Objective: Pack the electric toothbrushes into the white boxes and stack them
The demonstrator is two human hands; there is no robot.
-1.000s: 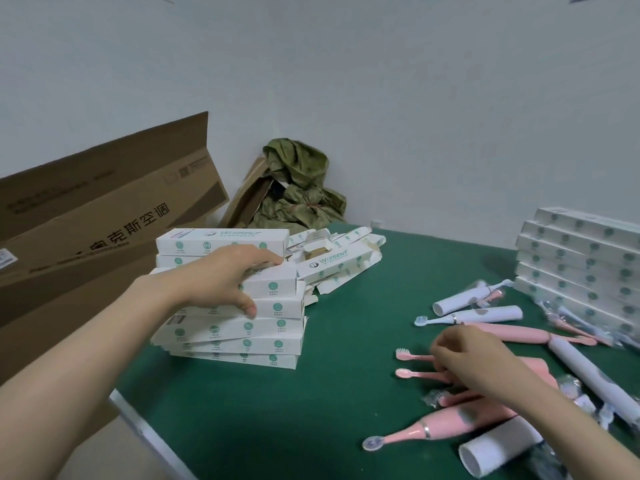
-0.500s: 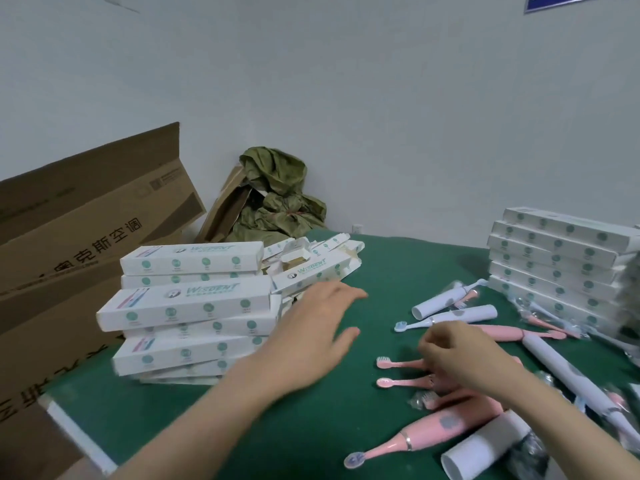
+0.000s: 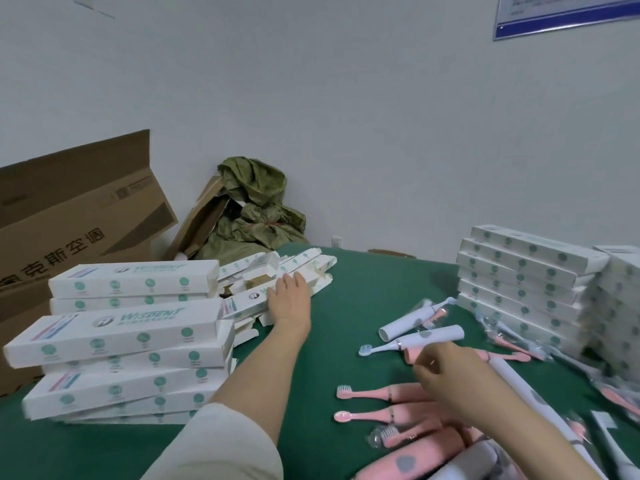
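Two piles of slim white cardboard cartons, the left stack (image 3: 117,327) and the right stack (image 3: 519,289), flanked the green cloth-covered table (image 3: 363,289). The left hand (image 3: 289,299) lay flat, fingers straight, on a loose box (image 3: 247,301) in the jumbled far heap. The right hand (image 3: 446,379) curled over smooth pink toothbrushes (image 3: 381,393); whether it gripped one was hidden. Several brushes were cut off at the frame's edge.

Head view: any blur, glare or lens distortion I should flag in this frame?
Head view: soft, even light, no glare and only faint shadows on the green table; wide-angle bending tilts the left box stack and the right box stack, whose far-right edge smears; right hand slightly blurred; wall poster text unreadable.
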